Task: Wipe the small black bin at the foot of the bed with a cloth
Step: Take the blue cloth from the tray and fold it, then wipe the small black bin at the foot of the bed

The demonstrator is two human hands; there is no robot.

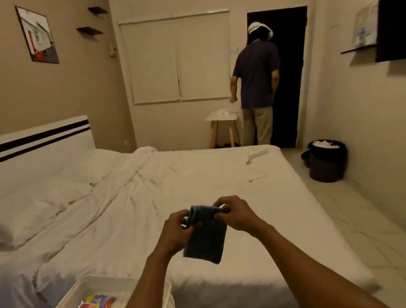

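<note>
A dark teal cloth point(207, 237) hangs folded over the bed, pinched at its top edge by both hands. My left hand point(176, 230) grips its left corner and my right hand point(234, 213) its right corner. The small black bin point(327, 163) stands on the tiled floor by the far right corner of the bed, near the wall, with white rubbish showing at its top. It is well beyond my hands, to the right.
The white bed point(201, 181) fills the middle, with pillows at left. A white tray point(116, 283) holding a colourful wipes pack sits at lower left. Another person point(257, 84) stands at the dark doorway beside a small stool table point(220, 118). A strip of tiled floor point(370, 219) runs along the right.
</note>
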